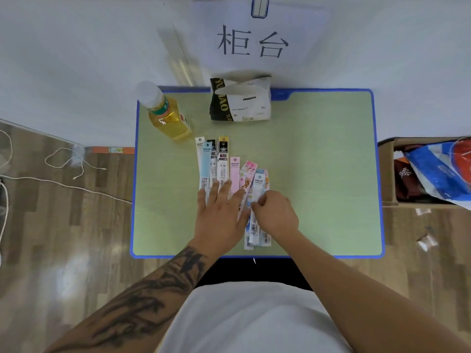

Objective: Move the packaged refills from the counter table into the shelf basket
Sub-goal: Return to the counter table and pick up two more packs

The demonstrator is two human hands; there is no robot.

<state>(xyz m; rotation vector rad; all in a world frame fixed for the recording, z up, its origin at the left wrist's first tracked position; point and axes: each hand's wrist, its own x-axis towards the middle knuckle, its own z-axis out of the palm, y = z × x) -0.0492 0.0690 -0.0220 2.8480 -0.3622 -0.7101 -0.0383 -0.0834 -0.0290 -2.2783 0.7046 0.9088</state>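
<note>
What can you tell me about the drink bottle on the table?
The drink bottle is clear plastic with a white screw cap, a green band around its neck and a label down its side. It looks nearly full of amber-yellow liquid. It stands upright on the far left part of the green table, close to the blue edge. The tops of the packaged refills lie just near it; whether they touch it cannot be told. Neither hand touches it.

Bottle of yellow drink (168, 115) standing at the table's far left corner, black-and-white tissue pack (240, 99) against the back edge, paper sign (252, 42) with two characters on the wall, cardboard box (430, 171) of bags at right, white cord (63, 171) trailing over wood floor
</note>
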